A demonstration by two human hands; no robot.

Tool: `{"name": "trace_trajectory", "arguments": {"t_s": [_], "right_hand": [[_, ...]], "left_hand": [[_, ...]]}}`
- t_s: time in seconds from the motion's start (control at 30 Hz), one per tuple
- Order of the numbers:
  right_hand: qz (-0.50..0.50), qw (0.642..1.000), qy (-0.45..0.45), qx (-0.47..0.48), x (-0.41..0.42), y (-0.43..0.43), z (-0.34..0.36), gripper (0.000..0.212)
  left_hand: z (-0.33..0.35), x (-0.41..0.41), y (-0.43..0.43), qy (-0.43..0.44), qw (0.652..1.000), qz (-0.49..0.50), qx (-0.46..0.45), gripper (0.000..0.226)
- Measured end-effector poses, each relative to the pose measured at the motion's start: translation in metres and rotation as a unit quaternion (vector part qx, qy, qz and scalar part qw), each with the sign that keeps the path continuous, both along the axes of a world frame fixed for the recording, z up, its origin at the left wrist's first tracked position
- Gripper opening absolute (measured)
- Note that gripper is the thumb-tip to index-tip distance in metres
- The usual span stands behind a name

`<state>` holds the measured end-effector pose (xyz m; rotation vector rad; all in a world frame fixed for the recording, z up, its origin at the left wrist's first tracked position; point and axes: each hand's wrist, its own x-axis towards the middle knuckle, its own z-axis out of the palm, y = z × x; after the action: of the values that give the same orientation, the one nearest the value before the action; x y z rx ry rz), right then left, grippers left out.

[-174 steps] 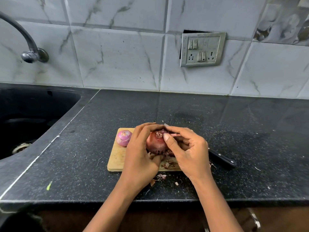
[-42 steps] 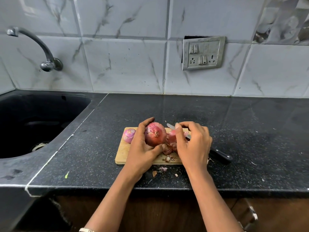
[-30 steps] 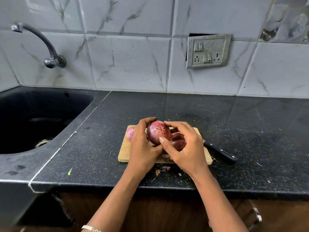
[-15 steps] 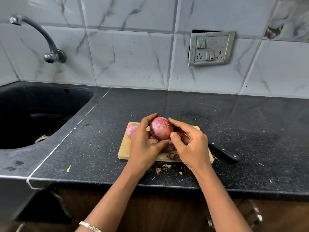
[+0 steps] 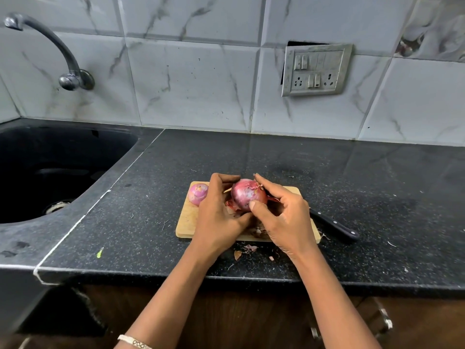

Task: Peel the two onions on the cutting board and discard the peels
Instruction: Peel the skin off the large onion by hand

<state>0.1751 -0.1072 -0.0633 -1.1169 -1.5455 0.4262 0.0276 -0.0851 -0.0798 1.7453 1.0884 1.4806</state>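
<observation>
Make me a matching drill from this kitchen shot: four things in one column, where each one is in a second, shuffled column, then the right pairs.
Things:
1. big onion
2. small onion
3. knife
4. tap

Places:
A. on the wall above the sink
B. held up between the left hand and the right hand
C. handle on the counter, right of the cutting board
D. lying on the board's far left corner

Pairs: 1-B, 2-D, 3-C, 4-A

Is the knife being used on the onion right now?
No, the knife lies on the counter right of the board, while both bare hands, left and right, hold the onion.
</observation>
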Motion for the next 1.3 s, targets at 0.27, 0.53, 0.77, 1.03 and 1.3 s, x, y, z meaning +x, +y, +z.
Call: {"name": "trace_trajectory", "arguments": {"t_s": [0.27,0.53,0.77,1.03,1.3], "right_hand": [[0.03,0.997,0.073,-0.009,-0.0004,0.001,-0.0039,0.047],[0.058,0.995,0.084,-0.005,0.0003,0.0004,-0.0041,0.035],[0.019,0.999,0.018,0.027,-0.0007,0.0023,-0.0048,0.033],[0.028,0.999,0.021,0.04,0.0006,0.0016,-0.0051,0.029],[-0.004,0.998,0.007,0.064,0.0006,0.0031,-0.0087,0.027]], "left_hand": [[0.0006,0.0003,0.0,0.014,1.0,0.022,0.006,0.09],[0.0017,0.002,0.0004,0.079,0.987,0.116,0.078,0.069],[0.0024,0.0023,-0.0018,0.074,0.984,0.133,0.092,0.069],[0.0006,0.0013,0.0001,0.078,0.983,0.141,0.087,0.071],[0.0008,0.0014,-0.0006,0.092,0.982,0.136,0.093,0.069]]}}
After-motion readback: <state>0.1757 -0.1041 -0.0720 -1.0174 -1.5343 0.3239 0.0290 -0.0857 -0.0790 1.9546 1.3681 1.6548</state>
